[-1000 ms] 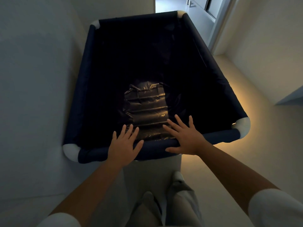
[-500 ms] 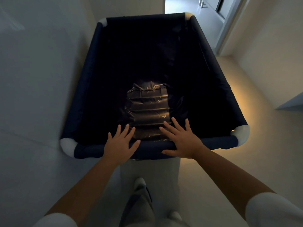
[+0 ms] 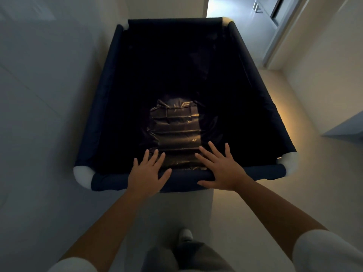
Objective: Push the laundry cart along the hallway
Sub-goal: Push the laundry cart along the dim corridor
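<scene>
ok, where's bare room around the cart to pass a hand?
Free: floor between the laundry cart and the right wall; the near rail ends beside the white corners. Crowded: the cart's left rim runs close to the left wall; left hand and right hand lie flat on the rail's middle.

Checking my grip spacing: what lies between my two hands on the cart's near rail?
Head view: only bare dark rail of the laundry cart between the left hand and right hand.
</scene>
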The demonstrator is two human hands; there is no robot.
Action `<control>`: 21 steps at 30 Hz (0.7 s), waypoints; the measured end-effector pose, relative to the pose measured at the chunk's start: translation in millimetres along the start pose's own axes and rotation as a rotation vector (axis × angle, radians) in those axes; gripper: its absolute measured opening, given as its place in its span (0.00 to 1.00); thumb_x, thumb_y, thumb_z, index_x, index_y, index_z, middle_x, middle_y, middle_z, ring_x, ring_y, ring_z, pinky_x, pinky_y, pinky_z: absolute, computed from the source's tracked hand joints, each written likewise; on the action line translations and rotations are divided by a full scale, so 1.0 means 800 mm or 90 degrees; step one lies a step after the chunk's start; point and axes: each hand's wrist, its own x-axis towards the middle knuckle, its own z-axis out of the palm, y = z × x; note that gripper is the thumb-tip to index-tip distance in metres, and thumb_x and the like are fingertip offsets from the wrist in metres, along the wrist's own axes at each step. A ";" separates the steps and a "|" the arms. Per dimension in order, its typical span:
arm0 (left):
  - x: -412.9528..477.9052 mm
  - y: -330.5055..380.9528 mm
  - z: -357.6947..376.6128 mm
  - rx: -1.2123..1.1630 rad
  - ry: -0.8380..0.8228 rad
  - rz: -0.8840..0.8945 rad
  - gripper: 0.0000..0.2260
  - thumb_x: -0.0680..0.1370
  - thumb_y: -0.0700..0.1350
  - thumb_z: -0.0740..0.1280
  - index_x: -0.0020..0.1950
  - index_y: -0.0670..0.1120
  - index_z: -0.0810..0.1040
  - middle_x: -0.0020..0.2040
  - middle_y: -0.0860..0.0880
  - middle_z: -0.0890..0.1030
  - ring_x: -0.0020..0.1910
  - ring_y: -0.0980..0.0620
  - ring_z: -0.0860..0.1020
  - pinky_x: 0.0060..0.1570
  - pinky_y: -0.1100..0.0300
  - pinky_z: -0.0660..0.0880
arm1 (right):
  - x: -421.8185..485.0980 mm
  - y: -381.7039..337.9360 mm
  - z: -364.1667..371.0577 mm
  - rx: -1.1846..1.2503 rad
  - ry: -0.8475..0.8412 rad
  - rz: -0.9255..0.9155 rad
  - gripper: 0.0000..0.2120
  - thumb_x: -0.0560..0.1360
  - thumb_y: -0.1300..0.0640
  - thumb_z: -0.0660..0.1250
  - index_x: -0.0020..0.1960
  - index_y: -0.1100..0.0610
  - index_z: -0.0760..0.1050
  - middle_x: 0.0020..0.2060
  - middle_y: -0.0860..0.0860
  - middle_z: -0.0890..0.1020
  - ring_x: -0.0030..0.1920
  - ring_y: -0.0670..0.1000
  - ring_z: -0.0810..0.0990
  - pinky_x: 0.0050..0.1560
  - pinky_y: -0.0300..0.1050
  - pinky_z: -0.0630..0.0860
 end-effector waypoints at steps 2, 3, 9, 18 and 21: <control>-0.020 0.022 0.007 -0.003 0.006 -0.004 0.28 0.78 0.62 0.45 0.75 0.52 0.49 0.77 0.51 0.51 0.75 0.47 0.46 0.70 0.44 0.49 | -0.026 0.004 0.004 -0.005 0.005 -0.008 0.43 0.69 0.26 0.46 0.76 0.49 0.45 0.76 0.50 0.47 0.72 0.53 0.31 0.62 0.58 0.20; -0.030 0.033 0.011 -0.007 0.010 -0.004 0.28 0.78 0.62 0.45 0.75 0.52 0.49 0.77 0.51 0.51 0.75 0.47 0.46 0.70 0.44 0.49 | -0.038 0.006 0.006 -0.008 0.008 -0.012 0.43 0.69 0.26 0.47 0.76 0.49 0.46 0.76 0.50 0.48 0.72 0.53 0.32 0.62 0.58 0.20; -0.078 0.100 0.027 -0.005 0.024 -0.019 0.28 0.78 0.62 0.43 0.76 0.52 0.49 0.77 0.49 0.52 0.75 0.47 0.47 0.70 0.44 0.47 | -0.102 0.024 0.017 -0.055 -0.008 -0.028 0.44 0.67 0.25 0.44 0.76 0.49 0.46 0.76 0.50 0.47 0.72 0.54 0.31 0.62 0.60 0.21; -0.108 0.174 0.035 0.083 0.015 0.017 0.28 0.79 0.60 0.41 0.76 0.50 0.47 0.77 0.47 0.47 0.75 0.47 0.41 0.70 0.43 0.40 | -0.161 0.062 0.024 -0.074 -0.037 -0.055 0.43 0.69 0.26 0.47 0.76 0.49 0.44 0.76 0.51 0.47 0.72 0.53 0.32 0.61 0.59 0.20; -0.104 0.191 0.036 0.116 0.030 0.036 0.27 0.79 0.59 0.40 0.76 0.49 0.48 0.77 0.47 0.46 0.75 0.47 0.40 0.70 0.42 0.39 | -0.166 0.081 0.026 -0.066 -0.036 -0.069 0.44 0.68 0.26 0.46 0.76 0.49 0.45 0.76 0.51 0.47 0.72 0.53 0.32 0.64 0.61 0.24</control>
